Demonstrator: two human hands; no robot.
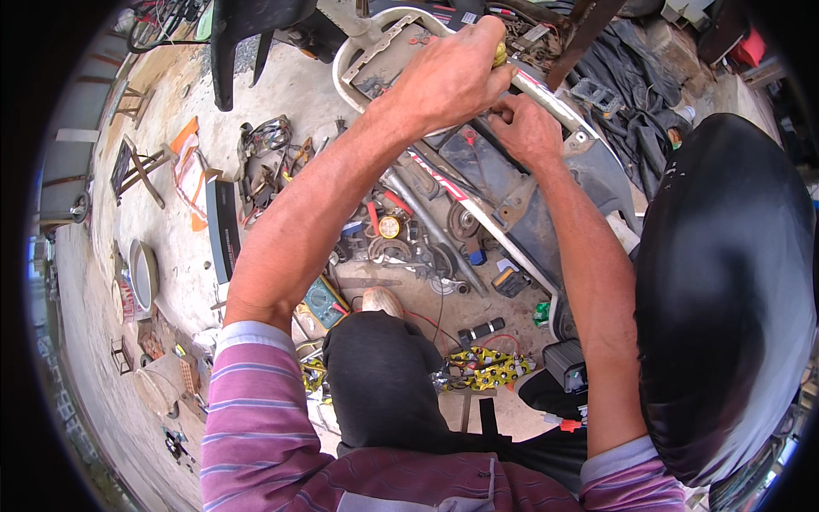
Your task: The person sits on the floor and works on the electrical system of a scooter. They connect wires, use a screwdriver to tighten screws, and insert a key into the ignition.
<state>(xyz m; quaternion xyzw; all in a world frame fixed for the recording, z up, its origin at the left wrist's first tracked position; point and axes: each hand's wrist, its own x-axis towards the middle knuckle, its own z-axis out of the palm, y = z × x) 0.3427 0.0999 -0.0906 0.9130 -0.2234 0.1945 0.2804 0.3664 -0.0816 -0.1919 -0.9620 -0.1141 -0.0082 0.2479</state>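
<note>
My left hand (pixel 456 75) is closed over the scooter's footboard, and a small yellow piece (pixel 500 56), which looks like a tool handle, shows at its fingers. The rest of that piece is hidden by the hand. My right hand (pixel 531 135) is just below and to the right, its fingers curled together at the dark recess of the footboard. Whatever they pinch cannot be made out. The scooter's grey footboard (pixel 542 209) has a white side rail (pixel 503 239) with red and dark markings. A red-ended cable (pixel 470 136) lies in the recess.
A black seat (pixel 725 299) bulges close on the right. On the concrete floor lie a teal multimeter (pixel 323 302), a metal tube (pixel 435 230), a yellow tape roll (pixel 389 227), a black flashlight (pixel 482 331) and scattered parts. Black sheeting (pixel 636 77) lies beyond the footboard.
</note>
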